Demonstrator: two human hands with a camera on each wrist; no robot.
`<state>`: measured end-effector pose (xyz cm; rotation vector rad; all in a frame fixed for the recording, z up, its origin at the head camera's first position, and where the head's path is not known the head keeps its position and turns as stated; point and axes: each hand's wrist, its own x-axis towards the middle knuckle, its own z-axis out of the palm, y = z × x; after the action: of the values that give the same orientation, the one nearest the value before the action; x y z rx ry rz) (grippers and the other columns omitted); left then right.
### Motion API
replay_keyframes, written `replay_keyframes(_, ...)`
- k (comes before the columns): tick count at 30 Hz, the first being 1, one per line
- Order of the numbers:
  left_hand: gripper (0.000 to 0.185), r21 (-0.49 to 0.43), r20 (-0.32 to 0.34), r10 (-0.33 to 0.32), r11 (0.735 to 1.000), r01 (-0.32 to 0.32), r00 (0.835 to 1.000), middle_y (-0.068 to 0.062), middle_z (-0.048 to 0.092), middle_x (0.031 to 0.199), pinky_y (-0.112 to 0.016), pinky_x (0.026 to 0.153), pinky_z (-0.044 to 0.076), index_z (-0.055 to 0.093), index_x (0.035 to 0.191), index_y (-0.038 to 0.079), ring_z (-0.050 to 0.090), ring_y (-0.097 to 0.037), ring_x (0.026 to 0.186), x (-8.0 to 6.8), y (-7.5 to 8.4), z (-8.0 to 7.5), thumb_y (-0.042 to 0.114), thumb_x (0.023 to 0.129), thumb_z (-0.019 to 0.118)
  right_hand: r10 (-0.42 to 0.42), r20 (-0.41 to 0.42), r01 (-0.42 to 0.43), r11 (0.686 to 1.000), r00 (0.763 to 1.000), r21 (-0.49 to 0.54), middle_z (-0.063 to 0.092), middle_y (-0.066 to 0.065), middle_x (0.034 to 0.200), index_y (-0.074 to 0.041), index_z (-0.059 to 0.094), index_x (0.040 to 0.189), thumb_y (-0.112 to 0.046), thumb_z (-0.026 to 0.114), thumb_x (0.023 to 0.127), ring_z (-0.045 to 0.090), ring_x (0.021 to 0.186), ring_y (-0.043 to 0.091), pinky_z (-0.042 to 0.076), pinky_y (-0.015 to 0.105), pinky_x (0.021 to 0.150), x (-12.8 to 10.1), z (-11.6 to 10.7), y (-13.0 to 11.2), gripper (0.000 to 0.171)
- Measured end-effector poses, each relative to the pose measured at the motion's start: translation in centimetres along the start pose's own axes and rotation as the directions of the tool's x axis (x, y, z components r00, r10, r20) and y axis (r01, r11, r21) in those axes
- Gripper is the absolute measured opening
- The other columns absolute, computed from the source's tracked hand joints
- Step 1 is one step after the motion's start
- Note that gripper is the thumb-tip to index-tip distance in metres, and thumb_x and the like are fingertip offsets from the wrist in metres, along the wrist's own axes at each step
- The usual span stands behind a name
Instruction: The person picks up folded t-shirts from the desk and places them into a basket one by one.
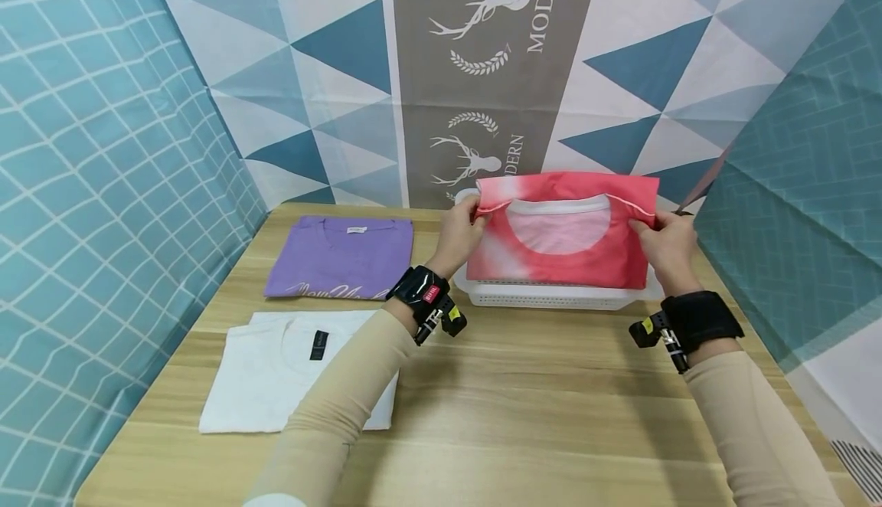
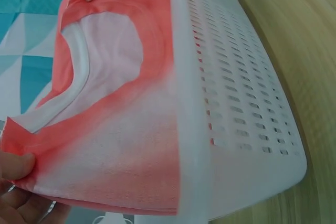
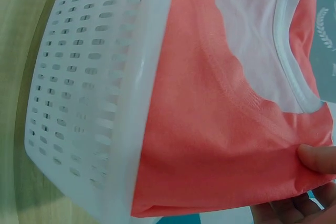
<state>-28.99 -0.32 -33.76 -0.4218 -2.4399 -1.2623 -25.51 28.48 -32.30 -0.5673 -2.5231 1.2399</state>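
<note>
Two hands are holding a folded pink shirt [image 1: 561, 250] up over a white basket [image 1: 551, 296] that is sitting near the far right corner of the table [image 1: 517, 407]. Left hand [image 1: 460, 233] is pinching the shirt's top left corner, thumb on front & fingers [image 2: 18, 165] curled behind; right hand [image 1: 667, 245] is doing the same at the top right corner, w/ thumb pressing on the fabric and fingers [image 3: 286, 211] tucked under. Shirt is hanging upright, collar opening facing the person, its lower edge dropping in front of the basket's near wall, so it's partly covering the basket. From the wrist views the fabric is lying against the basket's rim, touching it.

Purple shirt [image 1: 341, 256] is lying folded flat near the far left edge of the table, and a white shirt [image 1: 289, 373] is lying folded just in front of it, closer to the near left corner, partly under the left forearm. Both are well apart from the basket.
</note>
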Motion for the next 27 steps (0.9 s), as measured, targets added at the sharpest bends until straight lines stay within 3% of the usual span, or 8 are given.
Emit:
replay_keyframes(7, 0.011, 0.014, 0.008, 0.014, 1.0, -0.014, 1.0, -0.017, 0.07, 0.093, -0.025, 0.07, 0.049, 0.063, 0.1, -0.002, 0.06, -0.021, 0.078, 0.2, -0.7, 0.9, -0.001, 0.089, 0.059, -0.011, 0.032, 0.011, 1.0, 0.999, -0.02, 0.058, 0.022, 0.133, -0.006, 0.049, 0.14, -0.021, 0.049, 0.099, 0.054, 0.106, 0.023, 0.049, 0.04, 0.102, 0.7, 0.6, 0.1, 0.043)
replay_keyframes(11, 0.009, 0.019, 0.023, 0.002, 1.0, -0.003, 1.0, -0.017, 0.071, 0.093, -0.026, 0.069, 0.05, 0.063, 0.097, -0.003, 0.061, -0.022, 0.079, 0.0, -1.3, 1.5, -0.002, 0.089, 0.058, -0.008, 0.044, 0.011, 0.999, 0.999, -0.05, 0.059, 0.023, 0.13, -0.005, 0.051, 0.138, -0.02, 0.05, 0.099, 0.054, 0.104, 0.025, 0.048, 0.021, 0.079, 1.1, 1.0, 0.4, 0.042)
replay_keyframes(15, 0.008, 0.028, 0.049, -0.017, 0.999, 0.016, 0.999, -0.017, 0.072, 0.097, -0.026, 0.071, 0.052, 0.063, 0.097, -0.002, 0.064, -0.022, 0.082, -0.3, -1.7, 2.1, -0.001, 0.09, 0.058, -0.037, 0.052, 0.04, 0.997, 0.998, -0.067, 0.061, 0.026, 0.123, 0.0, 0.055, 0.133, -0.017, 0.052, 0.098, 0.054, 0.099, 0.025, 0.042, 0.013, 0.068, 1.3, 1.6, 1.1, 0.039)
replay_keyframes(18, 0.01, 0.026, 0.062, -0.018, 1.0, 0.017, 0.998, -0.018, 0.073, 0.1, -0.031, 0.075, 0.056, 0.063, 0.098, -0.002, 0.068, -0.025, 0.087, -0.6, -1.8, 2.5, -0.003, 0.089, 0.059, -0.067, 0.055, 0.071, 0.995, 0.996, -0.07, 0.062, 0.027, 0.12, 0.003, 0.058, 0.129, -0.014, 0.054, 0.097, 0.053, 0.097, 0.025, 0.042, 0.013, 0.067, 1.5, 2.0, 1.8, 0.036)
replay_keyframes(19, 0.01, 0.026, 0.064, -0.017, 1.0, 0.016, 0.998, -0.018, 0.073, 0.101, -0.033, 0.076, 0.057, 0.063, 0.098, -0.002, 0.069, -0.027, 0.089, -0.7, -1.9, 2.6, -0.003, 0.088, 0.059, -0.073, 0.056, 0.077, 0.994, 0.996, -0.078, 0.062, 0.028, 0.119, 0.003, 0.058, 0.128, -0.014, 0.054, 0.097, 0.053, 0.096, 0.025, 0.036, 0.011, 0.064, 1.6, 2.1, 2.0, 0.036)
replay_keyframes(24, 0.006, 0.018, 0.079, -0.027, 1.0, 0.025, 0.997, -0.017, 0.073, 0.099, -0.031, 0.075, 0.057, 0.06, 0.092, 0.0, 0.07, -0.027, 0.089, -1.0, -2.2, 3.1, -0.003, 0.088, 0.058, -0.045, 0.068, 0.051, 0.993, 0.997, -0.104, 0.062, 0.029, 0.122, 0.003, 0.057, 0.13, -0.015, 0.054, 0.097, 0.055, 0.104, 0.031, 0.044, 0.024, 0.077, 1.7, 2.5, 2.5, 0.037)
replay_keyframes(27, 0.005, 0.02, 0.088, -0.035, 0.999, 0.033, 0.996, -0.017, 0.073, 0.099, -0.03, 0.073, 0.056, 0.059, 0.091, 0.001, 0.069, -0.026, 0.088, -1.1, -2.3, 3.5, -0.003, 0.089, 0.057, -0.036, 0.074, 0.045, 0.992, 0.997, -0.115, 0.061, 0.029, 0.123, 0.003, 0.056, 0.131, -0.016, 0.053, 0.098, 0.055, 0.106, 0.032, 0.044, 0.026, 0.078, 1.8, 2.7, 2.8, 0.039)
